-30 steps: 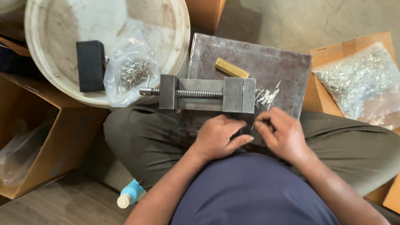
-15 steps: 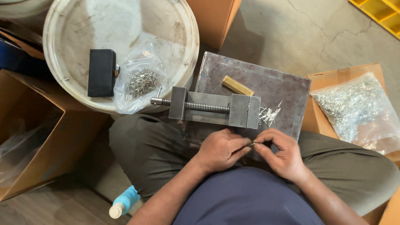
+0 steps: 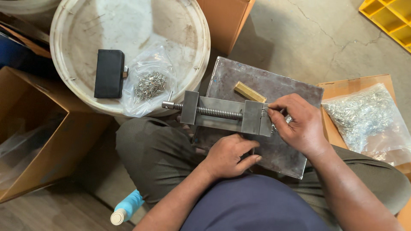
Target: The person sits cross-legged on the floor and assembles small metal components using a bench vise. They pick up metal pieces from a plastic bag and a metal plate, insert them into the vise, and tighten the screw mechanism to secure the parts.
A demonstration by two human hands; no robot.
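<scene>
A: Right hand (image 3: 299,124)?
B: Up at the right end of the small steel vise (image 3: 227,113), thumb and forefinger pinched together against the jaw there. Something thin and pale between the fingertips, too small to name.

A: Left hand (image 3: 229,156)?
B: Resting on the near edge of the metal plate (image 3: 278,87), just below the vise. Fingers loosely curled, nothing visible in the grip.

A: And the vise itself?
B: Lying across the plate, which sits on the lap. Threaded screw pointing left, its end reaching out past the plate's left edge toward the white bucket lid (image 3: 77,25).

A: Anything else on the plate?
B: A small brass-coloured block (image 3: 249,92), just behind the vise, tilted, apart from both hands. A few loose shiny bits by the right hand, partly hidden.

A: On the lid?
B: A black case (image 3: 109,73) lying flat, and beside it a clear bag of small metal pieces (image 3: 149,85).

A: Off to the right?
B: A bigger clear bag of silvery parts (image 3: 364,117), lying in an open cardboard box (image 3: 355,81) on the concrete floor.

A: To the left?
B: Another open cardboard carton (image 3: 38,141). Lower down, beside the leg, a blue bottle with a white cap (image 3: 126,206).
</scene>
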